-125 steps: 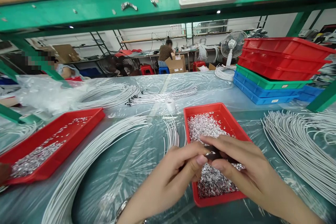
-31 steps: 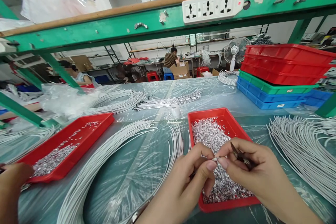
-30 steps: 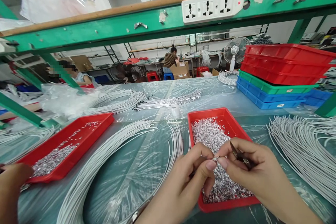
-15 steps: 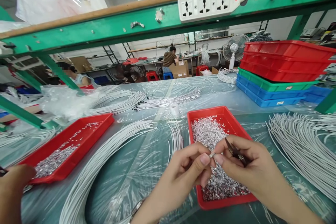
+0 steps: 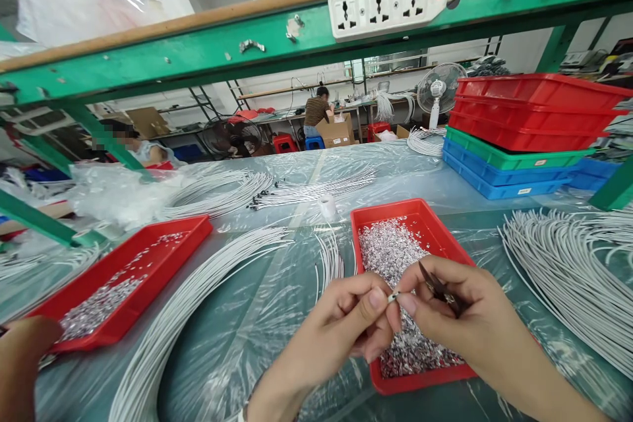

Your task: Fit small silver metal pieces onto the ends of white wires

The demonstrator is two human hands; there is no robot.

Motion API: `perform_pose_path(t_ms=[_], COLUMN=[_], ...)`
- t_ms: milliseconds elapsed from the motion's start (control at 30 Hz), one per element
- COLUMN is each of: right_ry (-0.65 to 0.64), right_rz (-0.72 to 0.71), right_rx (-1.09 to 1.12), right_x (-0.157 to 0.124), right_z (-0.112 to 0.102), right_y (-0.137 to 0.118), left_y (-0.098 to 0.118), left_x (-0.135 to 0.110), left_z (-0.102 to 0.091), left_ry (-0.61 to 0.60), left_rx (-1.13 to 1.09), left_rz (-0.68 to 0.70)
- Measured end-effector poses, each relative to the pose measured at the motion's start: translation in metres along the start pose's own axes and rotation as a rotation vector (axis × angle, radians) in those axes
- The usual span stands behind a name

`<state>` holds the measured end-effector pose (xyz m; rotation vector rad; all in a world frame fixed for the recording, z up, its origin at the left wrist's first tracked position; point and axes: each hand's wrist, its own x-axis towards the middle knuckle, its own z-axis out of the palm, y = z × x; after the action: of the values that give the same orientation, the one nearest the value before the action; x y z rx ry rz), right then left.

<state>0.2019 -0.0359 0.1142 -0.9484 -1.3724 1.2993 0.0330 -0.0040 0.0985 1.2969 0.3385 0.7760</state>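
Note:
My left hand (image 5: 341,320) is closed in a pinch on the end of a white cable (image 5: 392,298), with a small dark tip showing. Touching that tip are the thumb and forefinger of my right hand (image 5: 457,313). Small dark pliers (image 5: 439,287) lie in the curl of my right hand, jaws pointing up and left, their handles hidden. Both hands are above a red tray (image 5: 413,208) of tiny shiny metal pieces (image 5: 388,247). Whether a metal piece is between my fingertips is too small to tell.
White cable bundles (image 5: 163,316) curve at the left, and more cables (image 5: 558,277) lie at the right. Another person's hand (image 5: 30,343) is by a second red tray (image 5: 133,290). Stacked trays (image 5: 519,158) stand behind, and a green shelf beam (image 5: 212,53) crosses above.
Both hands keep their pinch at the cable end, which now shows more white between the fingertips. My left hand has shifted slightly left. The view has moved a little.

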Motion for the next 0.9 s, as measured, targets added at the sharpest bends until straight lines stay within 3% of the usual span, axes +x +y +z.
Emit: perform_pose_path(t_ms=[367,633,900], right_ry=[-0.051,-0.125,-0.102], right_rz=[-0.008,-0.117,-0.105], right_rx=[0.036,-0.022,-0.072], right_x=[-0.002,-0.002,-0.002], right_z=[0.000,-0.003,-0.004], right_y=[-0.002,-0.002,-0.005], left_y=[-0.013,-0.011,-0.010], left_x=[0.002,0.001,-0.001], left_z=[-0.011,-0.013,-0.012], left_ry=[-0.100,-0.161,-0.133], left_rx=[-0.074,-0.080,-0.094], left_rz=[0.021,-0.005,-0.029])
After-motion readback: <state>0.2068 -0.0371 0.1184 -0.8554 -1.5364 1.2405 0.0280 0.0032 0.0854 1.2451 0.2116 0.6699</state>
